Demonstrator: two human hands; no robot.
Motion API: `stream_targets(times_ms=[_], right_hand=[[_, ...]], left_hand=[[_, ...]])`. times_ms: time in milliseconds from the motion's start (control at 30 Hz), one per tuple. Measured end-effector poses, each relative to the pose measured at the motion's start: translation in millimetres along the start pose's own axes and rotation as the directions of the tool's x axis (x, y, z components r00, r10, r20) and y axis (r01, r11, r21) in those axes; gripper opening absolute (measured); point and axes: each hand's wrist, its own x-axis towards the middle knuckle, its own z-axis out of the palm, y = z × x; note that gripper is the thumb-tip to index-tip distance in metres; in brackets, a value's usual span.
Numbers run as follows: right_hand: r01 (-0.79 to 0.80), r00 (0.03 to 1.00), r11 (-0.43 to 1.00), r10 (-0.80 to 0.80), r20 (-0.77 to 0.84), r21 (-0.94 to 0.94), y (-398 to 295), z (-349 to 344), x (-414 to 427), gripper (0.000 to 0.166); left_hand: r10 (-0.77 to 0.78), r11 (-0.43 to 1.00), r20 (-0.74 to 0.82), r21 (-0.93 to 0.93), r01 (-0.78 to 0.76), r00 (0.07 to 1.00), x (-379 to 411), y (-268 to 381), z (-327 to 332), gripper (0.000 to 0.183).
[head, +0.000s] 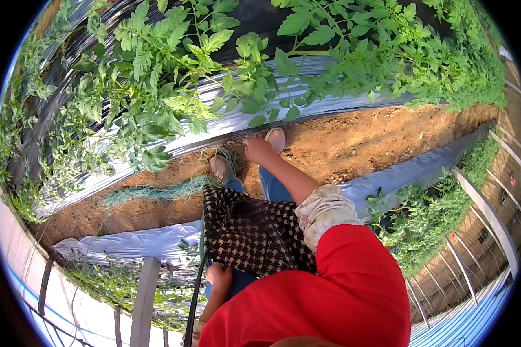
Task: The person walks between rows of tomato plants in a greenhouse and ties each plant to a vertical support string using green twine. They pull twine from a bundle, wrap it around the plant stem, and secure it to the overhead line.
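Observation:
My right hand reaches out over the soil path beside my shoe, its fingers curled; whether it holds a thin twine cannot be made out. My left hand is low at my side, next to a houndstooth-patterned apron, partly hidden by the cloth. A bundle of green twine hangs from near the apron's top left corner and trails left over the path. More green strands lie around my left shoe. Leafy tomato plants stand just beyond my right hand.
Silver plastic mulch film edges the bed ahead. Another film-covered bed with plants runs behind the soil path. A concrete post stands at the lower left, and a curved greenhouse support at the right. A dark strap hangs near my left hand.

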Motion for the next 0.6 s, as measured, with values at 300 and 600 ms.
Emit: stream_targets(times_ms=[300, 600], right_hand=[[-0.272, 0.953, 0.954, 0.285, -0.103, 0.123, -33, -87, -194, 0.023], [0.641, 0.696, 0.760, -0.520, -0.495, 0.105, -223, -161, -330, 0.018]], left_hand=[[0.447, 0.834, -0.288, -0.208, -0.511, 0.847, 25, -46, -18, 0.033], [0.294, 0.308, -0.147, -0.921, -0.239, 0.944, -131, 58, -193, 0.014]])
